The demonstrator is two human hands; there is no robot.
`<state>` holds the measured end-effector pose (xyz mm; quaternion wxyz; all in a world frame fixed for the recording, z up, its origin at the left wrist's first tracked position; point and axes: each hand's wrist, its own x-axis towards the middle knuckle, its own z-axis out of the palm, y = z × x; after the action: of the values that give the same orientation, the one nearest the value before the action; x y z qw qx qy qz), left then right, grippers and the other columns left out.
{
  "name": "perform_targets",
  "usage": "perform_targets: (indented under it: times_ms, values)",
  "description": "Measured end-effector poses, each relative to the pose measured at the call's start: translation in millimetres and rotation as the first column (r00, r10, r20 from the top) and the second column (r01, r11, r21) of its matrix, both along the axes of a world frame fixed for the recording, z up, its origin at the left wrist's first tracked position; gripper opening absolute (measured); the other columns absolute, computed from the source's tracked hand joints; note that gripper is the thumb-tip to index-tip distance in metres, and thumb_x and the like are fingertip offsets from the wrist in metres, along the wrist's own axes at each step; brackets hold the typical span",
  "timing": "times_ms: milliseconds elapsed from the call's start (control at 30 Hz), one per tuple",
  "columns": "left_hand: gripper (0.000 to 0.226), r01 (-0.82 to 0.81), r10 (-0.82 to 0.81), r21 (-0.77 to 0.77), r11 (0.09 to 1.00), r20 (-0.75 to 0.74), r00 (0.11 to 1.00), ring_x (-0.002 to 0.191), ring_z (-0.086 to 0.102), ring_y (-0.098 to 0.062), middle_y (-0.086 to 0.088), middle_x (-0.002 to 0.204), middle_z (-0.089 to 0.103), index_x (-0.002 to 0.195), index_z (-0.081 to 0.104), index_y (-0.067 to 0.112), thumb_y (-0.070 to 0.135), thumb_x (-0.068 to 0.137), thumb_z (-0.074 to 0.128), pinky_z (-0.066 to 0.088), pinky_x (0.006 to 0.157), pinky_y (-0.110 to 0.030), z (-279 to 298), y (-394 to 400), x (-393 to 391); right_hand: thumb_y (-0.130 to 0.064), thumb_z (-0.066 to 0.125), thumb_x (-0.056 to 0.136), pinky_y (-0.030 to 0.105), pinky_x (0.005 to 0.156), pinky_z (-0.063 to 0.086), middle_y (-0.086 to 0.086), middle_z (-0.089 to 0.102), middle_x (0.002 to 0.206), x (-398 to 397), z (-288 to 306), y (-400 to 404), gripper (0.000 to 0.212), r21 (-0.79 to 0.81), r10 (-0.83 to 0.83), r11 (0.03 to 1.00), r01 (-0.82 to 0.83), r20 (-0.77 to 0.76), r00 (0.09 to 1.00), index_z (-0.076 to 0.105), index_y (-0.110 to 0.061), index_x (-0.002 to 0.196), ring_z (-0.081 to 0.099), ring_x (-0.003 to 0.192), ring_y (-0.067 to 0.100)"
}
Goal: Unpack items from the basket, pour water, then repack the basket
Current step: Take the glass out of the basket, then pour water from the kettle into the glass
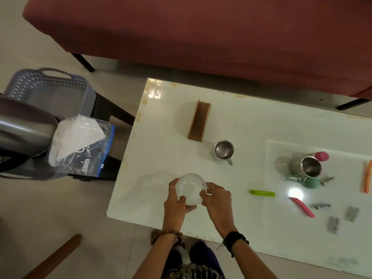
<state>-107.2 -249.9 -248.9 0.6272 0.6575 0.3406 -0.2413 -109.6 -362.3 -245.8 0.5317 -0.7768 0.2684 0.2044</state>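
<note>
Both hands, left hand [174, 202] and right hand [218, 200], clasp a clear glass bowl [191, 189] near the table [161, 198] edge; smooth glass could slip and fall.

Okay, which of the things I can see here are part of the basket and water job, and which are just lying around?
Part of the job:
glass bowl, held by left hand and right hand
grey basket
kettle
small steel cup

Lying about:
green clip
pink razor
wooden holder
</note>
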Motion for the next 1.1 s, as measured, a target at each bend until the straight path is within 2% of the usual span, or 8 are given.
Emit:
perform_targets:
  times_ms: [133,633,767,800,867,900,967,1100]
  values:
    - [0.055,-0.008,0.008,-0.008,1.000,-0.003,1.000,0.111,0.051,-0.034,-0.007,0.121,0.043,0.120,0.041,0.028,-0.013,0.083,0.038,0.059,0.070,-0.033,-14.9,1.3,2.8,-0.008,0.055,0.085,0.043,0.084,0.056,0.013,0.071,0.105,3.7,-14.5,0.0,0.029,0.004,0.025,1.000,-0.025,-0.015,1.000,0.064,-0.004,0.112,0.065,0.100,0.022]
    - [0.055,0.028,-0.028,0.006,1.000,0.076,0.997,0.108,0.051,-0.029,-0.005,0.121,0.043,0.120,0.039,0.030,-0.012,0.084,0.038,0.058,0.067,-0.025,-20.9,0.7,12.9,-0.012,0.056,0.088,0.043,0.089,0.054,0.013,0.068,0.114,12.9,-24.3,3.1,0.030,-0.047,0.026,0.999,-0.026,0.000,1.000,0.062,-0.004,0.116,0.062,0.107,0.022]
    - [0.048,0.060,-0.062,0.043,0.997,0.058,0.996,0.100,0.059,-0.032,0.002,0.115,0.046,0.132,0.032,0.024,0.001,0.092,0.044,0.055,0.063,-0.020,-15.0,7.1,10.5,-0.026,0.060,0.088,0.024,0.079,0.046,0.005,0.068,0.115,14.9,-14.3,6.8,0.034,-0.231,0.045,0.972,-0.047,-0.012,0.999,0.059,-0.014,0.120,0.064,0.101,0.018]
    - [0.050,0.066,-0.069,0.071,0.995,0.050,0.996,0.099,0.059,-0.031,0.005,0.112,0.047,0.136,0.029,0.022,0.006,0.092,0.048,0.055,0.069,-0.025,-11.4,10.2,10.2,-0.030,0.060,0.087,0.024,0.078,0.044,0.001,0.067,0.117,15.8,-9.0,6.9,0.036,-0.286,0.057,0.956,-0.058,-0.010,0.998,0.056,-0.017,0.121,0.064,0.100,0.017]
    - [0.057,0.077,-0.085,0.140,0.987,0.051,0.995,0.106,0.056,-0.027,0.000,0.128,0.045,0.140,0.025,0.021,0.011,0.091,0.052,0.050,0.089,-0.037,-0.9,23.4,8.3,-0.031,0.058,0.088,0.025,0.078,0.042,-0.002,0.061,0.124,18.4,6.9,11.6,0.039,-0.335,0.075,0.940,-0.059,0.034,0.997,0.052,-0.020,0.125,0.061,0.102,0.016]
    - [0.058,0.084,-0.097,0.173,0.981,0.070,0.993,0.107,0.054,-0.024,-0.003,0.138,0.039,0.140,0.024,0.022,0.011,0.090,0.053,0.046,0.094,-0.035,7.1,32.2,6.8,-0.029,0.057,0.089,0.024,0.075,0.042,-0.003,0.059,0.124,20.0,15.8,16.7,0.038,-0.335,0.078,0.941,-0.048,0.077,0.994,0.052,-0.021,0.125,0.059,0.101,0.015]
    - [0.060,0.078,-0.106,0.207,0.975,0.130,0.986,0.104,0.051,-0.015,-0.004,0.144,0.033,0.139,0.024,0.025,0.010,0.090,0.054,0.041,0.089,-0.025,25.5,51.1,3.6,-0.024,0.057,0.089,0.015,0.066,0.040,-0.005,0.060,0.119,22.1,34.8,31.2,0.031,-0.288,0.079,0.957,-0.027,0.172,0.982,0.055,-0.022,0.120,0.057,0.094,0.011]
    - [0.070,-0.013,-0.070,0.284,0.959,0.280,0.958,0.116,0.040,-0.007,0.012,0.141,0.029,0.134,0.017,0.042,0.009,0.087,0.057,0.033,0.096,-0.022,62.2,117.4,0.5,-0.019,0.058,0.089,0.006,0.064,0.045,-0.015,0.061,0.106,32.1,67.9,96.0,0.021,-0.095,0.159,0.986,-0.137,0.278,0.947,0.059,-0.027,0.109,0.060,0.091,0.004]
